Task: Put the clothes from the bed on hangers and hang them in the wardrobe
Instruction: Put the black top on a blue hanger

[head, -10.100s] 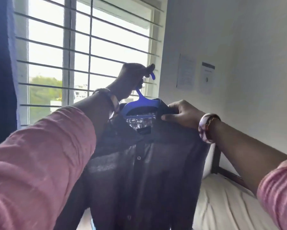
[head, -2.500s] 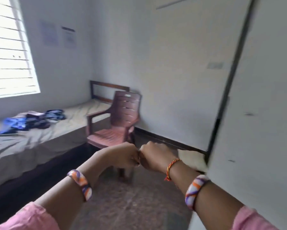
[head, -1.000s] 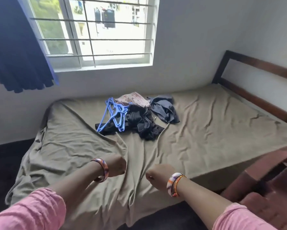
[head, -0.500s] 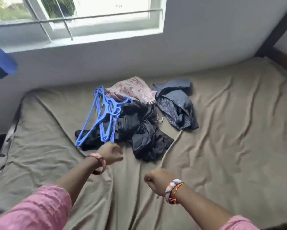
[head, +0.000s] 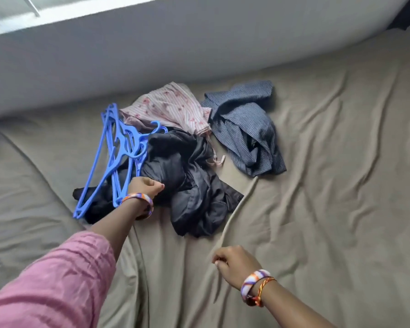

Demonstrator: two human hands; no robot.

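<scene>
A small heap of clothes lies on the bed [head: 329, 209]: a crumpled black garment [head: 189, 183] in front, a pink striped floral one [head: 173, 107] behind it, and a dark blue striped shirt [head: 249, 129] to the right. Several blue plastic hangers [head: 118, 152] lie stacked on the heap's left side. My left hand [head: 144, 185] hovers over the black garment's left edge beside the hangers, its fingers curled with nothing in them. My right hand [head: 232, 263] is a loose fist above the sheet, nearer to me, and holds nothing.
A wrinkled olive sheet covers the whole mattress. The white wall [head: 175, 43] and the window sill [head: 69, 13] run along the far side of the bed. The wardrobe is out of view.
I turned from the wardrobe side of the room back to the bed and leaned in. My left hand has reached forward from the sheet to the black garment's edge.
</scene>
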